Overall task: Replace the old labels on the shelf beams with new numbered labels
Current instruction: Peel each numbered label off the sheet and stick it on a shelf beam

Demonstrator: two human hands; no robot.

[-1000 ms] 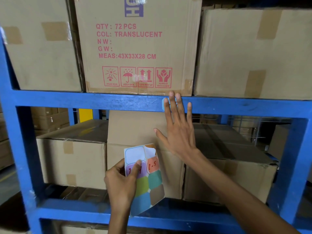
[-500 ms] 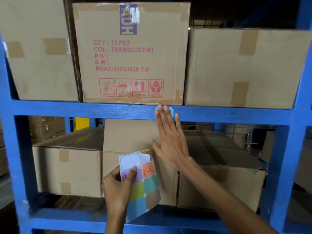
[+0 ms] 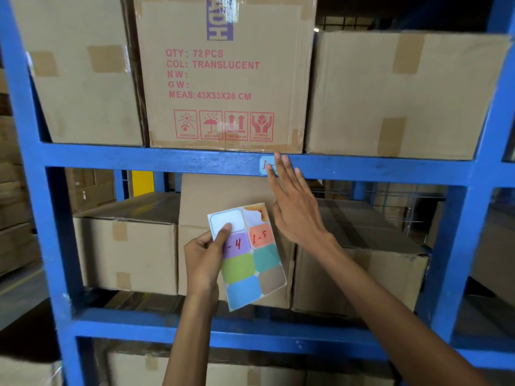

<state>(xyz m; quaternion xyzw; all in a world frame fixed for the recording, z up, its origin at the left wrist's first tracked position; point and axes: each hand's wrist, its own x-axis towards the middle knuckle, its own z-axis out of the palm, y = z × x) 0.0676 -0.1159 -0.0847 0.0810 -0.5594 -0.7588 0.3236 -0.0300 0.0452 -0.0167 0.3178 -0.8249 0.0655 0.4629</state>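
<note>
A pale blue label point(image 3: 264, 164) with red writing sticks on the front of the upper blue shelf beam point(image 3: 167, 161). My right hand point(image 3: 295, 207) is flat and open, its fingertips lying over the label's right part and hiding it. My left hand point(image 3: 204, 256) pinches a sheet of coloured stickers point(image 3: 250, 260) by its left edge, below the beam. On the sheet a purple sticker reads "-4" and an orange one "1-5"; the top two places look peeled.
Cardboard boxes point(image 3: 225, 76) fill the shelf above the beam and the shelf behind my hands. Blue uprights point(image 3: 36, 190) stand at left and at right point(image 3: 459, 246). A lower beam point(image 3: 223, 330) runs under the sheet, with more boxes below.
My right hand has slid to the right along the beam, uncovering the left part of the label with its red writing. The sticker sheet stays in my left hand.
</note>
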